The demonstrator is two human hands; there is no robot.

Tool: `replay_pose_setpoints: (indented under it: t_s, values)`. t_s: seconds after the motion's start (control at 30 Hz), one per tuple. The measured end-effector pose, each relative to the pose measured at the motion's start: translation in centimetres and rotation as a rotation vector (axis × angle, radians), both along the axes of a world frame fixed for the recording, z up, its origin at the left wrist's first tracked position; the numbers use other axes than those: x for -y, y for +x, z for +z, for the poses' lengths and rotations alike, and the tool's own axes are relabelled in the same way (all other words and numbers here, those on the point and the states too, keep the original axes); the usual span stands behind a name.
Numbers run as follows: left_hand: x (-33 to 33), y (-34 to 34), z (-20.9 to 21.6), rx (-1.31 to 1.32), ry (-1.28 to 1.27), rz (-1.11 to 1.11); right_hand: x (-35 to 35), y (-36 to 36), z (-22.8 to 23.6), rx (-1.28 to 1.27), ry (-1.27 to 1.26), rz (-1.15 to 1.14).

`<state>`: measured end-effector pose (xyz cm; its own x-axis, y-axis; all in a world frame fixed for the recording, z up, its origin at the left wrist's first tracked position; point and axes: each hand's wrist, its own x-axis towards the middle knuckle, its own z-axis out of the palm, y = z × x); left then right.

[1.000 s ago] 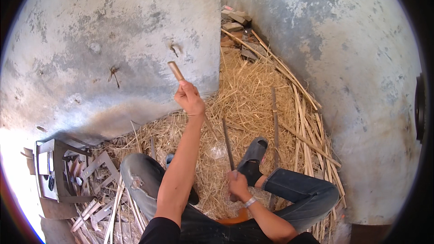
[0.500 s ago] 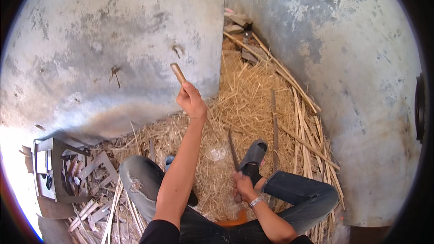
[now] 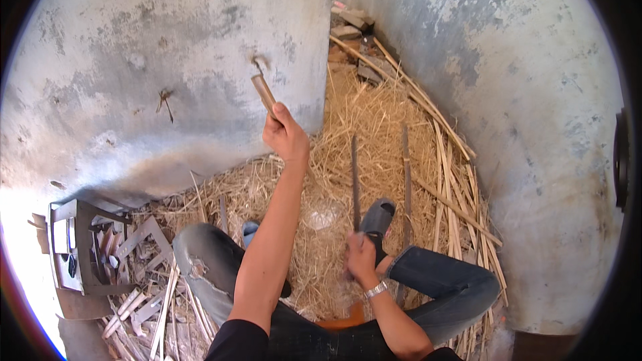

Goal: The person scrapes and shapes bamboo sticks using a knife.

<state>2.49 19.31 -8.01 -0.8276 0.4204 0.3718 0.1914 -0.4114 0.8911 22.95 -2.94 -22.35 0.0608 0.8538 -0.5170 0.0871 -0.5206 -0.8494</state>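
Note:
My left hand (image 3: pixel 286 135) is raised in front of the grey wall, closed round a split piece of bamboo (image 3: pixel 263 95). The bamboo's upper end sticks out past my thumb, tilted to the left; my wrist hides its lower part. Lower and to the right, my right hand (image 3: pixel 361 257), with a metal watch band at the wrist, is closed on a long, thin, dark blade-like tool (image 3: pixel 355 180). It points away over the straw, beside my sandalled right foot (image 3: pixel 378 218). Blur hides its grip. An orange thing (image 3: pixel 344 319) lies low between my legs.
Loose straw-like shavings (image 3: pixel 374 113) cover the floor. Long pale strips (image 3: pixel 455 207) lie along the curved right wall (image 3: pixel 535 127). A dark upright strip (image 3: pixel 406 180) stands right of my foot. At the left are a small grey frame stand (image 3: pixel 80 247) and scrap pieces (image 3: pixel 144 241).
The dark tool in my right hand has swung from slanting left to nearly straight ahead, its tip reaching farther away. My left hand, still holding the bamboo, has risen slightly.

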Motion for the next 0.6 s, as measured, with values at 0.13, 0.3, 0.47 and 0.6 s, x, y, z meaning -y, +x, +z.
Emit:
replay_pose_setpoints:
  t_s: [0.13,0.3,0.47,0.6]
  values:
    - [0.4,0.4,0.6,0.018,0.031,-0.033,0.2,-3.1,3.5,-0.199,0.330,-0.164]
    - [0.3,0.2,0.2,-0.014,0.024,-0.009,3.3,-3.4,-2.3,-0.021,-0.306,0.115]
    - [0.6,0.2,0.7,-0.032,-0.010,0.030,0.8,-1.3,-4.4,0.222,0.213,0.021]
    - [0.8,-1.6,0.5,-0.014,0.007,0.038,-1.1,-4.5,4.6,-0.080,0.276,-0.146]
